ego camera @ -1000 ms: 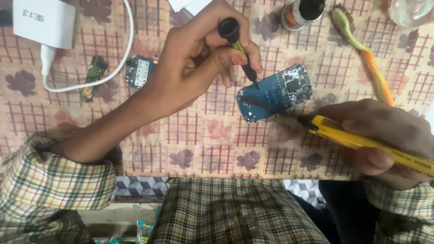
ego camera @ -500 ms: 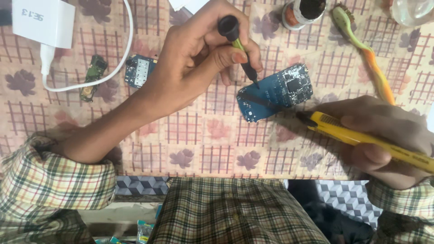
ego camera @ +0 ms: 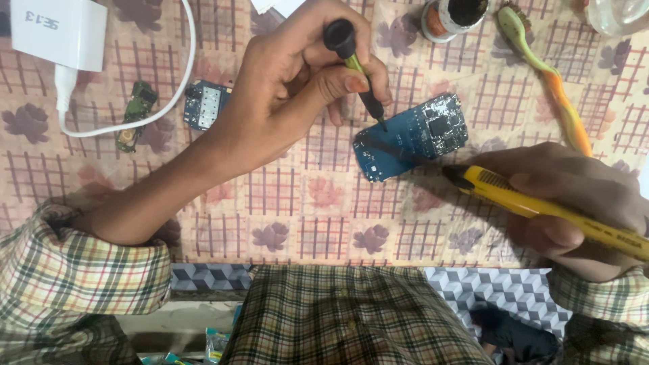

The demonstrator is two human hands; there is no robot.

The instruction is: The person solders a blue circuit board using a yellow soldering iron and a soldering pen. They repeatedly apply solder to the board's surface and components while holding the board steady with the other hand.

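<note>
Just right of the frame's centre, a blue circuit board (ego camera: 410,137) lies flat on the patterned cloth of the counter (ego camera: 284,203), its long axis slanting from lower left up to upper right. Both hands meet at it from opposite sides. The left hand (ego camera: 297,88) comes in from the upper left, its grip clenched round a small screwdriver (ego camera: 355,64) with a black cap and a green shaft; the tool leans down and to the right so that its dark tip rests at the board's upper left edge, though whether it sits in a screw is too small to tell. The right hand (ego camera: 574,203) lies at the lower right, its grip closed on a yellow utility knife (ego camera: 541,206) whose black nose points left and up, touching or just beside the board's lower right edge. Of the two, the screwdriver tip is the one actually on the board's face. Nothing lies between either tool and the board. Well apart at the upper left are a smaller blue board (ego camera: 205,105), a little green part (ego camera: 135,115), and a white charger (ego camera: 61,30) with its white cable (ego camera: 169,101) looping past them. Along the top right lie a round tin (ego camera: 453,15) and an orange-and-green toothbrush (ego camera: 551,84), near the board but clear of it.
</note>
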